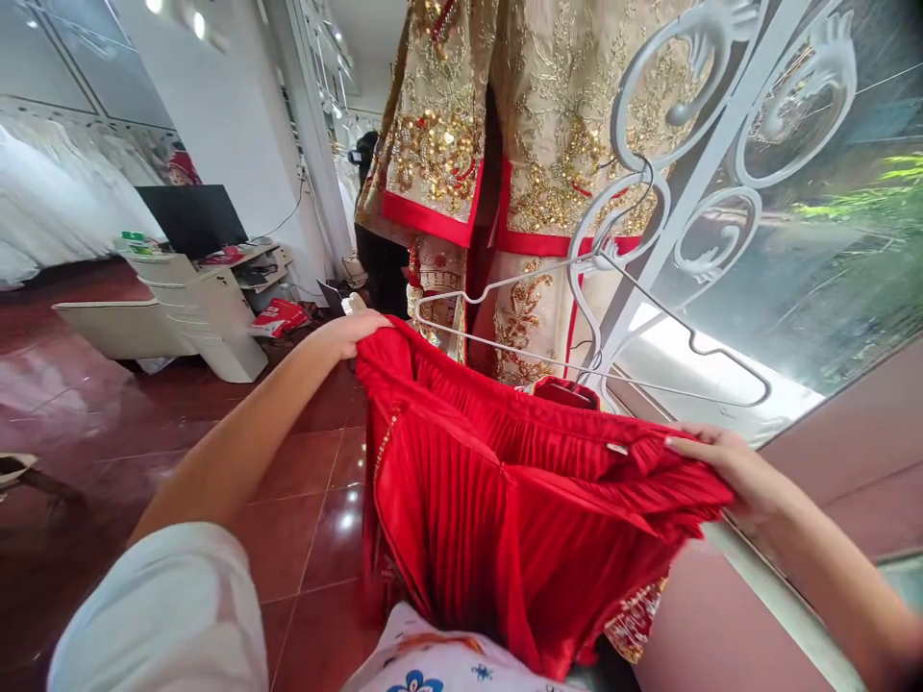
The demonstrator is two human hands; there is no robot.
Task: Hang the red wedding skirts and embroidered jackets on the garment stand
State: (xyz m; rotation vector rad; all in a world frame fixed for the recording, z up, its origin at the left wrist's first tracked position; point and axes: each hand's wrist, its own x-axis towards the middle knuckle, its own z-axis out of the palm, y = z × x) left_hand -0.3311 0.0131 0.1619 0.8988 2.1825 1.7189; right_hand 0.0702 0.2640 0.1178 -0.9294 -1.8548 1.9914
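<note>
Tiled floor, garment between grips

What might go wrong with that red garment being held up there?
The red garment might snag on the hanger, which appears just beyond its upper edge. If the left hand or right hand slipped, that side could sag toward the tiled floor.

Black monitor, white desk
</note>
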